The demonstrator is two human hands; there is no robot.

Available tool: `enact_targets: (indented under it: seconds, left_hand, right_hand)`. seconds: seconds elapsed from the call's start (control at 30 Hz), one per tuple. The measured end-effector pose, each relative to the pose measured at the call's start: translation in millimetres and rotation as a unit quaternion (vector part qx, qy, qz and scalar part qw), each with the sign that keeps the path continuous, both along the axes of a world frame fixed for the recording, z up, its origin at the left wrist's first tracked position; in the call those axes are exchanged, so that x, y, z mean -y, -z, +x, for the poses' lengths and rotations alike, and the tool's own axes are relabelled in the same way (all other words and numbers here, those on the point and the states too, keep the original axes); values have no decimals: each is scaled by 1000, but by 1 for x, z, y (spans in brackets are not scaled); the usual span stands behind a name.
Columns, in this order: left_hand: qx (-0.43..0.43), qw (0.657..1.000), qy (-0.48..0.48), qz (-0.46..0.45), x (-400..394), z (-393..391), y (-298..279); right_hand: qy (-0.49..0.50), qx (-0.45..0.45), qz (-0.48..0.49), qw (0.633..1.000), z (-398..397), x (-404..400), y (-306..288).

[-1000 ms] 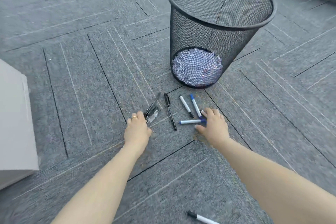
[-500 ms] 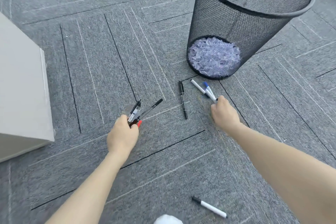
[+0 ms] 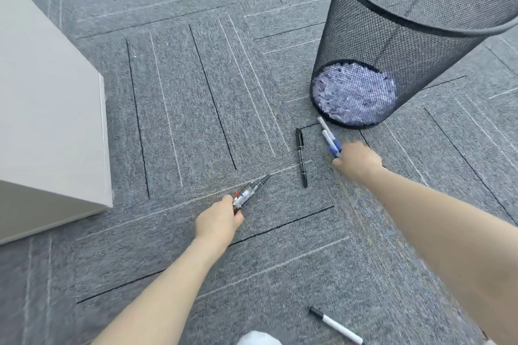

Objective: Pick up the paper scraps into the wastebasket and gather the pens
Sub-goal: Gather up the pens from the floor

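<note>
My left hand (image 3: 218, 221) grips a bundle of black and clear pens (image 3: 249, 190) that points up and right, low over the carpet. My right hand (image 3: 357, 161) grips white markers with blue caps (image 3: 329, 137) just in front of the black mesh wastebasket (image 3: 414, 36). White paper scraps (image 3: 353, 95) fill the basket's bottom. One black pen (image 3: 301, 157) lies on the carpet between my hands. A white marker with a black cap (image 3: 335, 325) lies near the bottom edge. A white crumpled scrap (image 3: 258, 338) shows at the bottom edge.
A pale grey box or cabinet (image 3: 47, 120) stands at the left, its corner close to my left hand. Grey striped carpet tiles (image 3: 196, 78) cover the floor all around.
Both hands closed on pens and lifted them from the floor. The view shifted, so the basket sits further right and the scrap at the bottom came into view.
</note>
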State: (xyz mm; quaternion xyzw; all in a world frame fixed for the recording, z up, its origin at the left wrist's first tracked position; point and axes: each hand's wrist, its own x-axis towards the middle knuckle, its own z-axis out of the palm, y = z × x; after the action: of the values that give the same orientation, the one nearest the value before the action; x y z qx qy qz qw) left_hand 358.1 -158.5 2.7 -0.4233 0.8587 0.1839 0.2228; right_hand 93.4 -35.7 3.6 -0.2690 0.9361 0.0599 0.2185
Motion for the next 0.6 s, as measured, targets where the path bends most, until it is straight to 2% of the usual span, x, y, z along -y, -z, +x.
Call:
enact_targets:
  seconds: [0.07, 0.2, 0.27, 0.4, 0.47, 0.6]
  left_hand:
    - [-5, 1000, -8, 20, 2, 0, -1]
    - [-11, 999, -12, 30, 1, 0, 1]
    - [-12, 999, -11, 37, 2, 0, 3]
    - [-3, 999, -14, 36, 3, -2, 4]
    - [2, 999, -13, 35, 2, -4, 3]
    - [18, 999, -9, 45, 3, -7, 2]
  right_hand:
    - [5, 11, 4, 1000, 3, 3, 1]
    - [36, -49, -38, 997, 3, 1, 3]
    - [38, -51, -53, 997, 2, -6, 5]
    - [2, -42, -130, 991, -2, -11, 1]
    - [-18, -53, -118, 991, -10, -4, -5]
    - [-33, -67, -23, 997, -18, 13, -9]
